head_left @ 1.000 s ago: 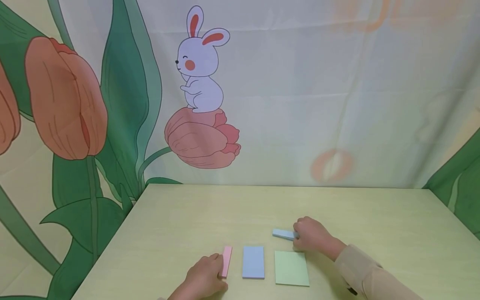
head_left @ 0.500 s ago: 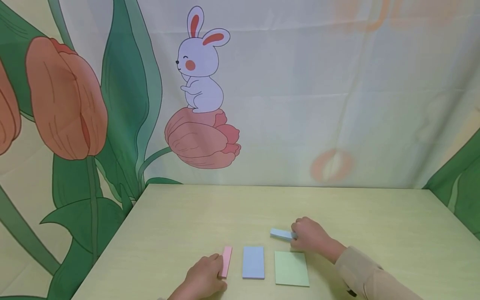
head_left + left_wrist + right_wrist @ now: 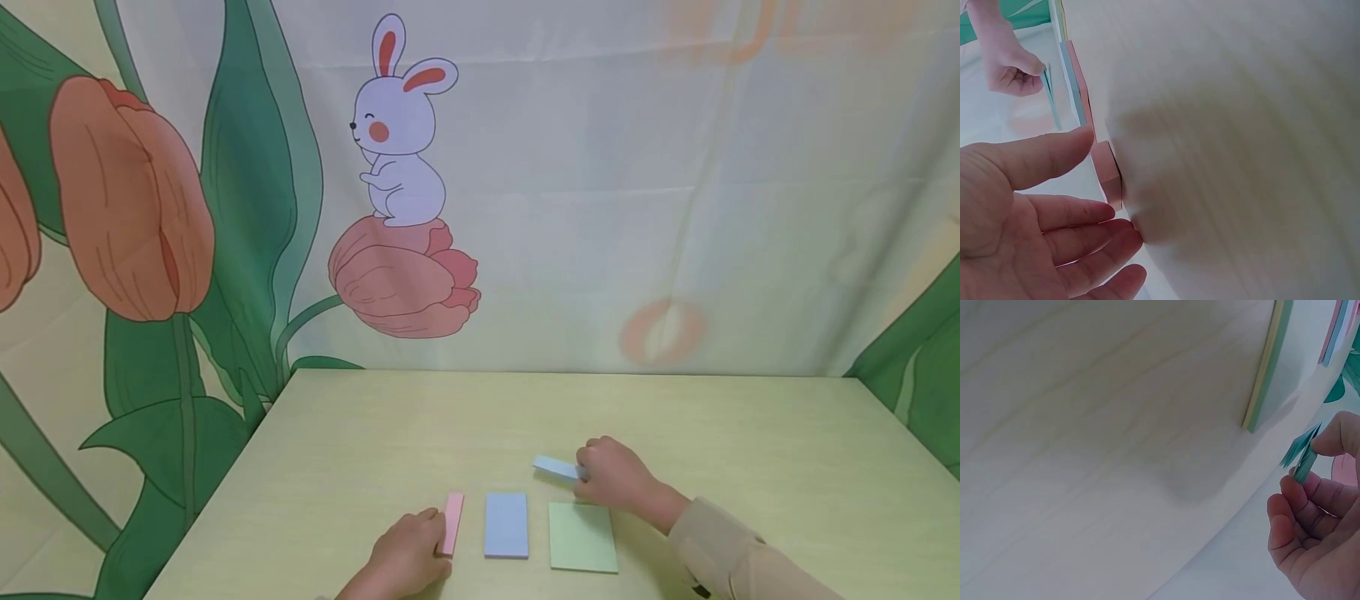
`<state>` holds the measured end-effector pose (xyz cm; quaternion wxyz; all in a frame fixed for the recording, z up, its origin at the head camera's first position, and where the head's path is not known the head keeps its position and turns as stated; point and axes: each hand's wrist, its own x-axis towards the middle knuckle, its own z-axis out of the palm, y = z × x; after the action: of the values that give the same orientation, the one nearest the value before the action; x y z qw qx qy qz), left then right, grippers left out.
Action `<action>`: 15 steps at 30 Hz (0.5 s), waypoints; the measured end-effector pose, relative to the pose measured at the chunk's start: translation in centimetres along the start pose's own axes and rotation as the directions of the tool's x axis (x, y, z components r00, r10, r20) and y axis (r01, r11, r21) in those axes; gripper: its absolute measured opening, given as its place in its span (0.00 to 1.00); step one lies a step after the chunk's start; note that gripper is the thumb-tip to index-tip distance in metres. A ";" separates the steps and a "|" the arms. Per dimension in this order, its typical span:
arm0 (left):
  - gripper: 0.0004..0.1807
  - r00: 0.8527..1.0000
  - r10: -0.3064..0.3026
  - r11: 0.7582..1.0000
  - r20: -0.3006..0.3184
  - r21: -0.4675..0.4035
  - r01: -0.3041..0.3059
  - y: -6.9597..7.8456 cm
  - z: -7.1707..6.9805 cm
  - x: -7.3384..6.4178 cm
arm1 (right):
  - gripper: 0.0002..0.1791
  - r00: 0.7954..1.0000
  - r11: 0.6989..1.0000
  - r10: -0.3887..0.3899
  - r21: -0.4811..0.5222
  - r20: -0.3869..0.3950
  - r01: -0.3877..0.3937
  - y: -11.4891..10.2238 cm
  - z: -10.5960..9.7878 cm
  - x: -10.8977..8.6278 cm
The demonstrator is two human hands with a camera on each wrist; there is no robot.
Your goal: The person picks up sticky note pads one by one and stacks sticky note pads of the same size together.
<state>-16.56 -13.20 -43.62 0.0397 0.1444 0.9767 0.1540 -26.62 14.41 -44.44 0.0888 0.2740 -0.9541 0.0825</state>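
My right hand [image 3: 618,472] pinches a narrow light blue sticky-note strip [image 3: 553,467] between thumb and fingers, above and behind the green square pad. In the right wrist view the strip [image 3: 1301,457] looks split into separated leaves. At the left, my left hand [image 3: 407,552] lies beside a narrow pink pad [image 3: 452,523] on the table. The left wrist view shows its thumb and loosely bent fingers around the near side of the pink pad [image 3: 1107,178]; firm contact is unclear. Between the hands lie a blue rectangular pad [image 3: 507,525] and a green square pad [image 3: 583,537].
The pale wooden table [image 3: 360,442] extends behind and to both sides of the pads. A printed cloth backdrop [image 3: 570,167] with a rabbit and tulips hangs along the table's back edge.
My right hand has shifted slightly to the left with the light blue strip, whose free end tilts a little more. The left hand and the pads on the table stay nearly still.
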 end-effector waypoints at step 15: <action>0.12 0.999 0.011 0.999 -0.033 -0.053 -0.013 0.0 0.0 0.0 | 0.07 0.999 0.998 0.013 0.060 -0.049 -0.010 -2.7 -1.0 -0.1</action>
<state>-16.61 -13.23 -43.62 0.0266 0.1465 0.9719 0.1825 -24.93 12.39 -43.17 0.1034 0.2691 -0.9502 0.1183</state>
